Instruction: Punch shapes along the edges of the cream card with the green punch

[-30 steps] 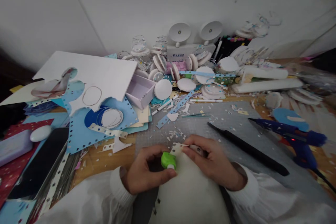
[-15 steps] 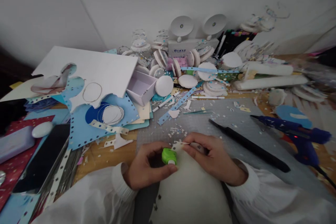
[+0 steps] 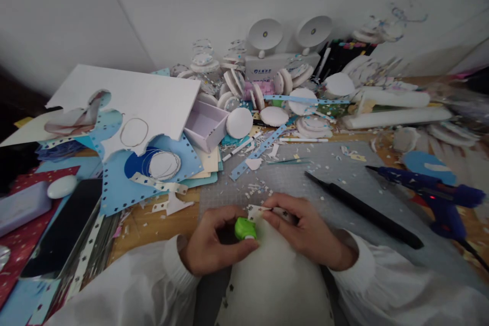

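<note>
My left hand (image 3: 217,242) is closed around a small green craft punch (image 3: 245,227), the thumb at its white lower part. The punch sits at the left top edge of a cream sheet of paper (image 3: 280,285), which reaches down toward my body. Little star-shaped or flower-shaped holes run along the sheet's lower left edge and near its top. With thumb and fingers, my right hand (image 3: 305,232) pinches the sheet's top edge, just right of the punch. Part of the sheet's far edge is hidden behind the fingers.
On the grey cutting mat (image 3: 267,178) lie paper bits and a black pen-like tool (image 3: 367,211). A blue glue gun (image 3: 431,191) with a red light is at right. White discs (image 3: 239,123), a lilac box (image 3: 206,125) and cut card (image 3: 160,99) crowd the back; a phone (image 3: 64,229) lies left.
The punch has slid slightly left and down, and more of the sheet's top corner shows between my hands. Both hands keep their grip; the view has shifted a little.
</note>
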The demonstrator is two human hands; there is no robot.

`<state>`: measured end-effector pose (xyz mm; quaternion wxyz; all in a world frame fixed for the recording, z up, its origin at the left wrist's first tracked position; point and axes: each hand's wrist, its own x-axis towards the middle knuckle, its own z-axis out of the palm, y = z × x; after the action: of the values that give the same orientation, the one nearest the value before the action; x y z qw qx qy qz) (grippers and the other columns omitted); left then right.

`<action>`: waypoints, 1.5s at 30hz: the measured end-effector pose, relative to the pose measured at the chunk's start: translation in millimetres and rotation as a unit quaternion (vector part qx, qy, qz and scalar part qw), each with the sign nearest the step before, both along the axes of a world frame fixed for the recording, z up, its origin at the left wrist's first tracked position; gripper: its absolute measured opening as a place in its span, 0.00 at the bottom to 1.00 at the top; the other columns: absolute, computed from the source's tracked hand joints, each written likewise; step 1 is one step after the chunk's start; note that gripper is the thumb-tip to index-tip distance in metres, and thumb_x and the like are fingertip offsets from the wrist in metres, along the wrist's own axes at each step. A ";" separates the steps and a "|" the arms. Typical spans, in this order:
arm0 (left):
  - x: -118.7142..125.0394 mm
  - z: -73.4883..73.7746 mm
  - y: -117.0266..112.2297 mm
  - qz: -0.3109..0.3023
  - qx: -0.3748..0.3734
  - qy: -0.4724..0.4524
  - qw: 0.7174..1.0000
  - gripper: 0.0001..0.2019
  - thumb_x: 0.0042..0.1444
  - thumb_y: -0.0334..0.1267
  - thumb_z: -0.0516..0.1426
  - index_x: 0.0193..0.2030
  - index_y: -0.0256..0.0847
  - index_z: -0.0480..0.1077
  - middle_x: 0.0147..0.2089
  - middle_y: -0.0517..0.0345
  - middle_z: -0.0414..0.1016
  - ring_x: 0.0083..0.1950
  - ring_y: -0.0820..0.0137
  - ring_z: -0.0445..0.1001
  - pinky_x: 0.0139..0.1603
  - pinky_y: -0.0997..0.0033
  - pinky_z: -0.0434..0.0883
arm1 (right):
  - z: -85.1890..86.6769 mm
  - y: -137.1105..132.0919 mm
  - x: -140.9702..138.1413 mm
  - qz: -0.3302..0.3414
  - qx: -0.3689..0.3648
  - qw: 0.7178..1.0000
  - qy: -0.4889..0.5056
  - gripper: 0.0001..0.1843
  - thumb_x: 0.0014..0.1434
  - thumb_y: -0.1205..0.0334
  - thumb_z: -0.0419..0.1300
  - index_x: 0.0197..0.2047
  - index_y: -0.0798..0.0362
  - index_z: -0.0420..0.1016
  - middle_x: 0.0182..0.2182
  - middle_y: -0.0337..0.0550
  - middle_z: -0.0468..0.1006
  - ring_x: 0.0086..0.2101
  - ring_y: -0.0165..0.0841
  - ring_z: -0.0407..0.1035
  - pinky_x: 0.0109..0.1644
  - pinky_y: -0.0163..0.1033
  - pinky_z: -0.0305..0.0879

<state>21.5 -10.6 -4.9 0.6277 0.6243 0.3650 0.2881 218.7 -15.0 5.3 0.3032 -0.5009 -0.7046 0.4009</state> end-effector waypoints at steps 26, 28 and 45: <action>3.3 -1.4 -2.2 0.001 0.080 0.017 0.997 0.12 0.51 0.42 0.60 0.32 0.31 0.70 0.24 0.61 0.60 0.26 0.75 0.57 0.24 0.77 0.55 | 0.8 2.7 -3.5 0.147 0.003 0.989 -0.017 0.19 0.49 0.61 0.67 0.44 0.53 0.69 0.39 0.42 0.75 0.40 0.37 0.68 0.44 0.39 0.61; 3.6 0.4 -2.8 0.003 0.074 0.009 0.997 0.13 0.51 0.42 0.61 0.31 0.31 0.69 0.24 0.62 0.59 0.25 0.76 0.56 0.24 0.76 0.54 | -1.4 2.0 -4.6 0.147 0.009 0.989 -0.009 0.18 0.50 0.63 0.66 0.44 0.53 0.68 0.40 0.42 0.74 0.41 0.36 0.68 0.45 0.39 0.61; 8.7 -2.3 2.9 0.016 -0.055 -0.043 0.997 0.13 0.50 0.41 0.62 0.33 0.33 0.69 0.27 0.62 0.63 0.27 0.76 0.60 0.27 0.78 0.58 | 2.0 11.5 7.0 0.088 -0.053 0.991 0.084 0.20 0.53 0.53 0.62 0.48 0.53 0.70 0.42 0.45 0.76 0.42 0.36 0.70 0.46 0.39 0.65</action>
<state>30.2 -7.7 -7.2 0.6715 0.5699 0.3628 0.3044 225.6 -3.5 7.3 0.2981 -0.4166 -0.6959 0.5033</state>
